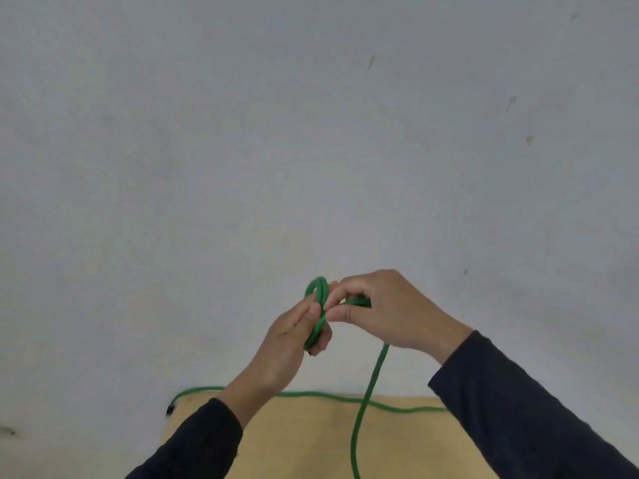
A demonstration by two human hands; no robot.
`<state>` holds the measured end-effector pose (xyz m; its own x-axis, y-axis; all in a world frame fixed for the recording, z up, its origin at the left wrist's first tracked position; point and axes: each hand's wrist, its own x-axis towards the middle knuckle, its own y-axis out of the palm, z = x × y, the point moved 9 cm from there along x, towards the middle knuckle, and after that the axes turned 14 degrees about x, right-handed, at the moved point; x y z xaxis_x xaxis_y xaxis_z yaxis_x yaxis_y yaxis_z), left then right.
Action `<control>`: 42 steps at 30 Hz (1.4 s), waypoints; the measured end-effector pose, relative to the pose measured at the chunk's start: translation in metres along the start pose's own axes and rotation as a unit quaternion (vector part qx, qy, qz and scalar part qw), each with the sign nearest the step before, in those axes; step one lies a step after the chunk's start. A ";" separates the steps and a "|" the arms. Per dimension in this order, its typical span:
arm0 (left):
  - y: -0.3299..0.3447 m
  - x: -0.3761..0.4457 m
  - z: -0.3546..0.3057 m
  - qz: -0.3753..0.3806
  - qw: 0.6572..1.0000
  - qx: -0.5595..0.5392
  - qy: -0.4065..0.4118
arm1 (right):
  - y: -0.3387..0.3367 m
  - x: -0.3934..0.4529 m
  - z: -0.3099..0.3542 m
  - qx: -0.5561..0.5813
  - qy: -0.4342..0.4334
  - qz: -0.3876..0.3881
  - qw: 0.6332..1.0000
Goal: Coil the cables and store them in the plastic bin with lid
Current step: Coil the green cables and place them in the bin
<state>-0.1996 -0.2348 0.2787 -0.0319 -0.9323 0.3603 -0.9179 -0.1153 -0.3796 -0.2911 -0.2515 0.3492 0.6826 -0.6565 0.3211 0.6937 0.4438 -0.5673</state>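
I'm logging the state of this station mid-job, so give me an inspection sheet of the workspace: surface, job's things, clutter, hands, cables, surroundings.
Surface: tan wooden table, only its far part in view.
Job's things: green cable, partly coiled; no plastic bin or lid seen.
Clutter: nothing seen.
Hands: left hand grips a small bundle of loops; right hand pinches the cable beside the loops. Both in dark sleeves.
Cables: a few loops stand above the left hand; the loose run hangs from the right hand to the table, crosses another stretch lying along the far edge, and ends at a dark plug at the table's left corner.
Surroundings: plain grey-white wall with a few small marks.
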 end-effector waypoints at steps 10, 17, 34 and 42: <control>0.026 -0.019 -0.025 0.097 0.941 -0.319 -0.051 | -0.033 0.013 -0.004 0.228 -0.019 -0.035 0.973; 0.010 -0.011 -0.023 0.033 0.924 -0.370 -0.088 | -0.013 0.010 -0.018 0.300 -0.033 -0.082 0.950; -0.055 0.028 -0.019 -0.170 0.869 -0.465 -0.026 | 0.059 -0.012 -0.036 0.080 0.017 -0.053 0.995; -0.043 0.016 0.007 -0.139 0.987 -0.067 -0.050 | 0.039 -0.015 0.008 0.124 0.027 0.005 0.992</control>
<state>-0.1577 -0.2470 0.2953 0.2622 -0.9008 0.3460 -0.9298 -0.3318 -0.1593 -0.2724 -0.2189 0.3279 0.6804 -0.6808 0.2714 0.7273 0.5815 -0.3646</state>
